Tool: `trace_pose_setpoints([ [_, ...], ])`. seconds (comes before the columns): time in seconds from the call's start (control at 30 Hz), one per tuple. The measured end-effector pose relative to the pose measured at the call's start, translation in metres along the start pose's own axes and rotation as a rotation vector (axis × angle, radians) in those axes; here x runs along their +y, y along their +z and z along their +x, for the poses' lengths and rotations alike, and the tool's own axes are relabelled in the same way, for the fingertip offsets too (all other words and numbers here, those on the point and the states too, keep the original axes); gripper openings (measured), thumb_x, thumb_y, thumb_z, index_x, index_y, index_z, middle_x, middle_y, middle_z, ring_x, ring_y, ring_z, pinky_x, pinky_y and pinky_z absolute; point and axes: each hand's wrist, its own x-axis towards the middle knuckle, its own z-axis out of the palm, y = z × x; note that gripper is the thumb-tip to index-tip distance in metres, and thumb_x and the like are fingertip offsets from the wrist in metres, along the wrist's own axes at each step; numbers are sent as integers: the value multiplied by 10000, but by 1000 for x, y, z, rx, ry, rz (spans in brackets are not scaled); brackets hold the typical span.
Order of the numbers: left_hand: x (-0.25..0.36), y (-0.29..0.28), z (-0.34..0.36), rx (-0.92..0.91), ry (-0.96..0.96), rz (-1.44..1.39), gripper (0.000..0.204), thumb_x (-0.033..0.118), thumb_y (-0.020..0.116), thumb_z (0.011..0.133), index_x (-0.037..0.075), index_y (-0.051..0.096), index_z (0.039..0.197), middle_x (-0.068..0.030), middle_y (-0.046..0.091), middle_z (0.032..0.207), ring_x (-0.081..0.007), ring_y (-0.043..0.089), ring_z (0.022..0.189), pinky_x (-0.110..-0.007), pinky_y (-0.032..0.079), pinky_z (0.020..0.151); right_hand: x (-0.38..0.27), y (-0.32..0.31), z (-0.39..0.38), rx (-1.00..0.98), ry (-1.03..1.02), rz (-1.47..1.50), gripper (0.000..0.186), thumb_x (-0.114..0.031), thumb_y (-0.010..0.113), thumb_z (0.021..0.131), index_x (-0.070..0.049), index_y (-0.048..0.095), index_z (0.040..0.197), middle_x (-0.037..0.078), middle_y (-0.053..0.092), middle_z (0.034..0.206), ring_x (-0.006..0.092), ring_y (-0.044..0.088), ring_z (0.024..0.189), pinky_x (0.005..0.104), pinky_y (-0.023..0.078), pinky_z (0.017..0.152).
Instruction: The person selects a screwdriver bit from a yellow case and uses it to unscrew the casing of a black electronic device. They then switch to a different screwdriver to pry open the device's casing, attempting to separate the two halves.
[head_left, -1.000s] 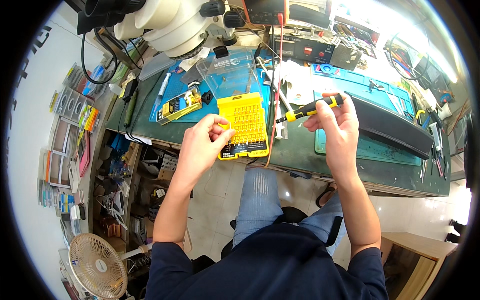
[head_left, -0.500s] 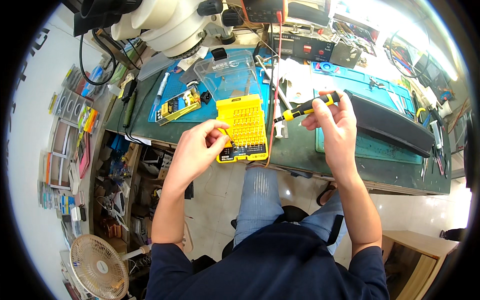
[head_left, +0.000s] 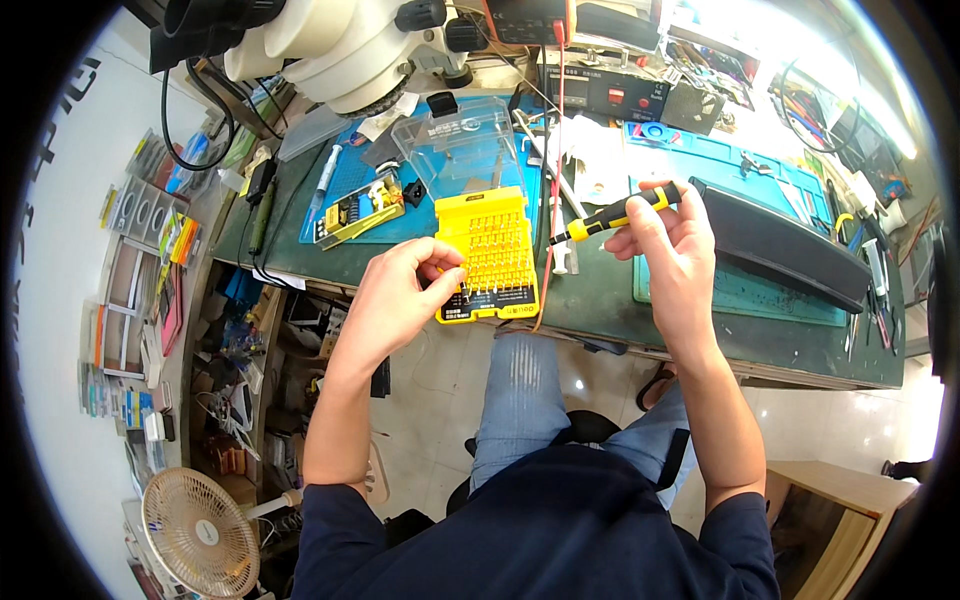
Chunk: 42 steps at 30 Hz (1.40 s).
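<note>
My right hand (head_left: 672,245) grips a yellow and black screwdriver (head_left: 615,216), its handle between thumb and fingers and its tip pointing left. An open yellow bit case (head_left: 490,205) lies at the table's front edge, with rows of small bits and a clear lid (head_left: 462,150) folded back. At the case's left side is my left hand (head_left: 400,290), thumb and fingertips pinched together. A small dark piece (head_left: 464,292) shows at those fingertips over the case's lower left; its kind is too small to tell.
A microscope (head_left: 340,60) overhangs the back left. Left of the case sits a small yellow box of parts (head_left: 360,215). A long black case (head_left: 780,245) lies on the right, beside a blue mat (head_left: 730,160). A red cable (head_left: 552,200) runs down past the bit case.
My left fingertips have turned and closed further around the small dark piece, so less of it shows. My right hand and the screwdriver have barely moved.
</note>
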Motion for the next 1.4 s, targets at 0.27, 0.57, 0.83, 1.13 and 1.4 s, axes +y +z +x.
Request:
trace_pose_setpoints([
  [0.27,-5,3,2,-18,-20,-56,202,119,759,940,-6,737,1097,-38,736,940,-89,646,797,-258,519,698,2,-1,-1,2,8,-1,275,-148,640,1045,-13,547,1265,77,698,864,127,688,750,267,525,701],
  [0.57,1,-4,2,-93,26,20,324,93,768,919,3,714,1226,-38,664,986,-106,613,795,-269,531,741,-2,-2,-1,5,6,9,273,-149,635,1045,-15,546,1265,77,695,861,125,683,748,265,521,699],
  [0.83,-5,11,-4,21,38,-8,287,82,756,925,-12,710,1192,-44,655,951,-110,610,795,-270,525,742,-1,-2,-4,9,13,8,263,-145,634,1043,-17,551,1258,79,696,864,125,682,747,267,520,701],
  [1.13,-10,22,-12,210,117,-94,216,40,743,924,-32,710,1125,-78,665,937,-154,621,731,-290,528,689,5,-5,-4,0,12,24,296,-132,685,1018,-9,555,1254,77,717,873,135,714,755,265,545,695],
  [1.4,-10,7,-21,223,294,-24,115,9,737,921,0,732,1035,-68,701,960,-144,675,787,-270,536,689,3,-16,-14,31,-19,-110,283,-94,663,1014,-22,541,1259,79,714,881,132,717,782,255,545,716],
])
